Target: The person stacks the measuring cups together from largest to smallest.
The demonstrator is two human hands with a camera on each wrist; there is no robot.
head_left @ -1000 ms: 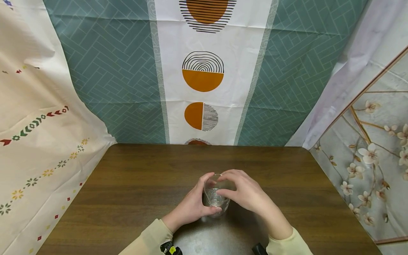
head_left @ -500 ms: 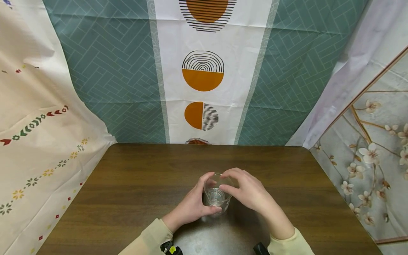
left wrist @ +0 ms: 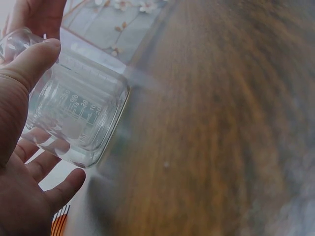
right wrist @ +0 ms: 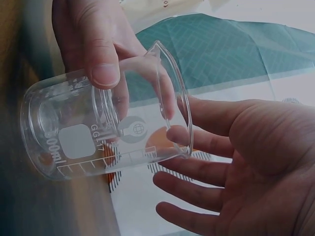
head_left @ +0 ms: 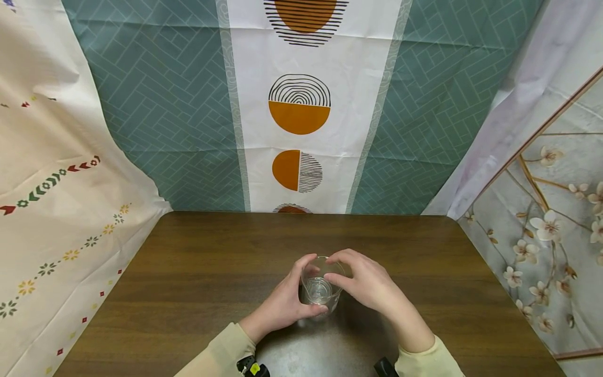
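A clear glass beaker (head_left: 333, 302) stands on the table, its white scale and label visible in the right wrist view. Inside it sits what looks like a smaller graduated beaker (left wrist: 74, 105). My left hand (head_left: 280, 308) holds the outer beaker, with the thumb on the near side and the fingers around the far side. At the mouth is my right hand (head_left: 365, 280), with thumb and forefinger at the rim and the forefinger's tip seemingly just inside. Its other fingers extend loosely past the glass in the right wrist view. Whether the right fingertips press on the rim is unclear.
The brown wooden table (head_left: 212, 262) spreads around the hands. Behind it hangs a teal and white patterned cloth (head_left: 301, 173). A cream cloth (head_left: 85, 209) lines the left side, and a floral cloth (head_left: 542, 251) the right.
My right thumb and fingers have drawn back slightly up and right from the beaker's mouth, then stayed there. The left hand and the outer beaker have kept their place.
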